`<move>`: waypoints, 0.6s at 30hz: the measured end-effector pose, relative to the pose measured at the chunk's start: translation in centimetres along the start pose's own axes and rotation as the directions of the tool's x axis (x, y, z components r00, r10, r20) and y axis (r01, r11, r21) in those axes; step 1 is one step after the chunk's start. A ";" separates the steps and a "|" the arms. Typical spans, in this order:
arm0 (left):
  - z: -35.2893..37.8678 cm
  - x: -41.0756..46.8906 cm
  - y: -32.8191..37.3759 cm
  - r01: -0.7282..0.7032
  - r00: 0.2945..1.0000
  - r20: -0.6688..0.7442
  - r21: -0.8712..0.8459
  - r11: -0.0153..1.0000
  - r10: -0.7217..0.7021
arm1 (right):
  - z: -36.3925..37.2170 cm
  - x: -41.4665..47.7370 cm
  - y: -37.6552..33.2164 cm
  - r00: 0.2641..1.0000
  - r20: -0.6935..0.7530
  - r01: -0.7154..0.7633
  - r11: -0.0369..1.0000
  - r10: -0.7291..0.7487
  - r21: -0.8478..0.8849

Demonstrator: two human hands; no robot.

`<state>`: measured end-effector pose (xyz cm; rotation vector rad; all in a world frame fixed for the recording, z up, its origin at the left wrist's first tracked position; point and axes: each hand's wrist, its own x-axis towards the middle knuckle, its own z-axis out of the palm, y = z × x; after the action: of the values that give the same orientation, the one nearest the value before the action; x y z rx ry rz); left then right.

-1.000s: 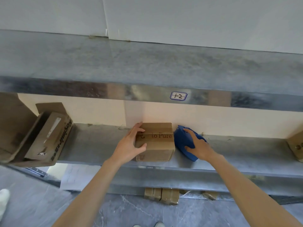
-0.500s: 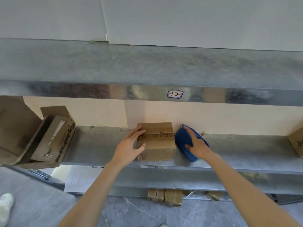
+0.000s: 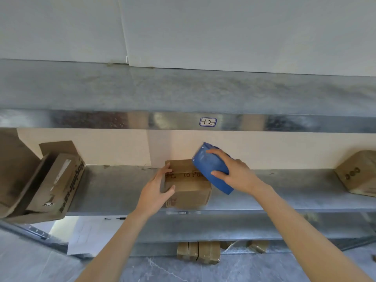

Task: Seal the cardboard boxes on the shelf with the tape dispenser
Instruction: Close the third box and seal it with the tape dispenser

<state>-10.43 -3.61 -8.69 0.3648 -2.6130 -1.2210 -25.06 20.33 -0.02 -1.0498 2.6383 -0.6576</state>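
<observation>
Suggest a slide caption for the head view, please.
Left hand steadies a box on the shelf; right hand holds the tape dispenser.

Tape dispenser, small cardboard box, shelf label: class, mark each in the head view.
tape dispenser (image 3: 203,165): head view, its blue side face.
small cardboard box (image 3: 189,193): head view, its front face.
shelf label (image 3: 208,121): head view, middle of the white sticker.

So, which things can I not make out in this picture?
Head view only:
- Tape roll and blade of the blue tape dispenser: hidden by its body and the right hand.
- Print on the small cardboard box: ends covered by the left hand and the dispenser.
- Tape on its seam: too blurred to tell.
- The open box at left and box at right: cut off by the frame edges.
</observation>
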 end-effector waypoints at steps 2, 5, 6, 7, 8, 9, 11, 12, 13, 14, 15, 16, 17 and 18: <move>0.0 -0.1 -0.1 0.018 1.000 -0.010 -0.022 1.000 -0.018 | 0.0 0.3 -1.9 0.996 0.052 0.069 0.998 -0.068 -0.003; -0.3 0.1 -0.2 0.009 1.000 -0.003 -0.021 1.000 -0.009 | 0.8 0.7 -3.8 0.982 0.129 0.136 0.991 -0.136 0.013; -0.3 0.2 -0.1 0.005 1.000 0.008 -0.020 1.000 -0.004 | 1.1 1.0 -4.1 0.978 0.153 0.138 0.990 -0.140 0.019; -0.3 0.2 -0.1 0.002 1.000 0.015 -0.019 1.000 -0.002 | 1.2 1.2 -4.3 0.976 0.170 0.135 0.991 -0.137 0.024; -0.3 0.2 0.0 -0.001 1.000 0.015 -0.020 1.000 0.001 | 1.2 1.5 -4.3 0.975 0.181 0.125 0.992 -0.128 0.027; -0.3 0.2 0.0 -0.007 1.000 0.003 -0.024 1.000 0.007 | 1.2 1.7 -4.3 0.974 0.192 0.120 0.992 -0.123 0.026; -0.2 0.2 -0.1 -0.032 0.999 -0.025 -0.026 0.999 0.032 | 1.1 2.0 -4.3 0.970 0.208 0.124 0.992 -0.125 0.020; -0.2 0.1 -0.1 -0.043 0.999 -0.032 -0.021 0.999 0.042 | 1.1 2.0 -4.3 0.970 0.209 0.125 0.992 -0.126 0.016; -0.2 0.1 -0.2 -0.046 0.998 -0.038 -0.018 0.999 0.046 | 1.2 1.9 -4.4 0.973 0.198 0.124 0.992 -0.122 0.003; -0.2 0.1 -0.2 -0.046 0.998 -0.043 -0.017 0.999 0.045 | 1.5 1.8 -4.5 0.979 0.171 0.119 0.993 -0.113 -0.024; -0.3 0.1 -0.2 -0.042 0.998 -0.045 -0.015 0.999 0.042 | 1.7 1.6 -4.5 0.986 0.131 0.112 0.992 -0.102 -0.064; -0.3 0.2 -0.2 -0.038 0.998 -0.046 -0.011 0.999 0.038 | 2.0 1.4 -4.6 0.992 0.084 0.105 0.989 -0.097 -0.108; -0.5 0.3 -0.3 -0.035 0.998 -0.044 -0.006 0.999 0.035 | 2.2 1.3 -4.7 0.995 0.037 0.100 0.985 -0.096 -0.143; -0.6 0.4 -0.3 -0.035 0.999 -0.042 -0.001 0.999 0.035 | 2.4 1.3 -4.8 0.995 -0.001 0.095 0.982 -0.096 -0.162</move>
<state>-10.62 -4.37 -8.49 0.3394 -2.5721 -1.1921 -22.24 15.55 0.17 -1.2272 2.7007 -0.4733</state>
